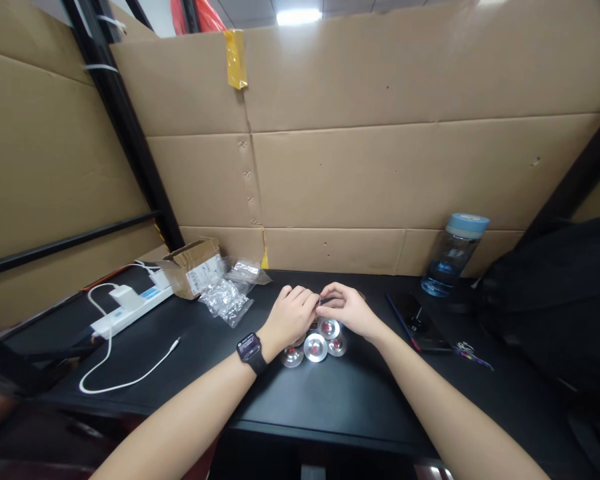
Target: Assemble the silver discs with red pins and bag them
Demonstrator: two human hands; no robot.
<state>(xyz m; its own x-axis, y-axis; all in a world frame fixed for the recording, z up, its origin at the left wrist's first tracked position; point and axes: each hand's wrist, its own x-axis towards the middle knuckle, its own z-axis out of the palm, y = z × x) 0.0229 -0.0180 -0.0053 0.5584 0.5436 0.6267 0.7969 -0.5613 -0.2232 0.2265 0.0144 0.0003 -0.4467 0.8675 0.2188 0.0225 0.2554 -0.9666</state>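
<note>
Several round silvery discs with red centres, one of them a shiny disc (315, 347), lie grouped on the black table (340, 401). Just behind and above them, my left hand (293, 315) has its fingers bent and pressed together, palm down. My right hand (347, 308) meets it from the right, thumb and forefinger pinched at a small thin item between the two hands. That item is too small to make out. What lies under my left fingers is hidden. A black watch (251, 351) is on my left wrist.
An open cardboard box (193, 268) and crumpled clear plastic bags (227, 298) lie at the back left, beside a white power strip (133, 310) and cable. To the right are a blue-lidded bottle (453, 257), a black phone (423, 323) and a black bag (555, 320). Cardboard walls stand behind.
</note>
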